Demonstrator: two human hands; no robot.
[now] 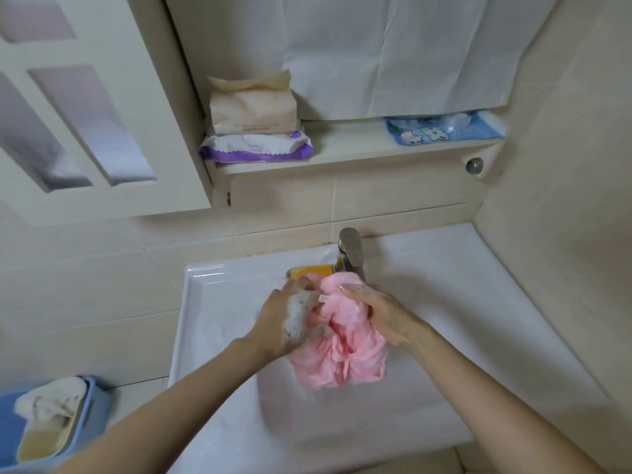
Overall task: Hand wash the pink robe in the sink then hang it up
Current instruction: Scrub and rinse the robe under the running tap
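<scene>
The pink robe is bunched into a wet wad above the white sink. My left hand, covered in soap foam, grips the robe's left side. My right hand grips its upper right part, fingers curled over the fabric. Both hands hold the cloth just below the metal tap. The lower folds of the robe hang down into the basin.
A yellow soap bar lies on the sink's back rim left of the tap. A shelf above holds tissue packs and a blue tray. A blue basket with a cloth stands at the lower left.
</scene>
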